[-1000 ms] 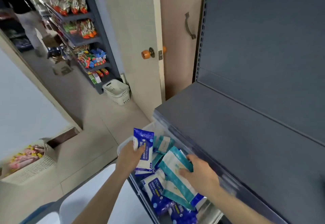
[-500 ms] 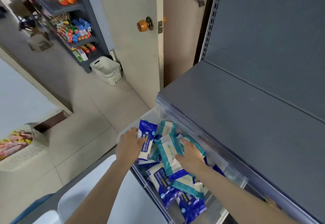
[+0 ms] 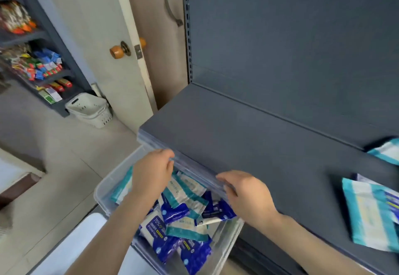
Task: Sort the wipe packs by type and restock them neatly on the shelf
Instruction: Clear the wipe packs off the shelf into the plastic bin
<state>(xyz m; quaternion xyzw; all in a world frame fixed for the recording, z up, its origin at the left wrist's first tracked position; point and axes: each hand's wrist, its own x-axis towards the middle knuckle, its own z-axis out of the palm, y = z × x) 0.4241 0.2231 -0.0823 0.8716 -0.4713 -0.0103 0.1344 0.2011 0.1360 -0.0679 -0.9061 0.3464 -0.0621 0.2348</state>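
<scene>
Shelf (image 3: 248,145) of matte grey metal beside a pale door (image 3: 103,37); teal packs (image 3: 367,210) lie at its right edge, glossy wipe packs (image 3: 160,230) heap in the clear bin (image 3: 107,180) below its front edge. Fingers of left hand (image 3: 153,173) and right hand (image 3: 248,197) curl there; grip unclear.

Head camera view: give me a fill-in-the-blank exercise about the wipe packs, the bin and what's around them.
The bin holds teal packs and ____ packs.
At far right, a teal pack lies on the grey ____.
The white basket stands on the ____.
The door knob is ____.
Missing words: blue, shelf, floor, orange.
</scene>
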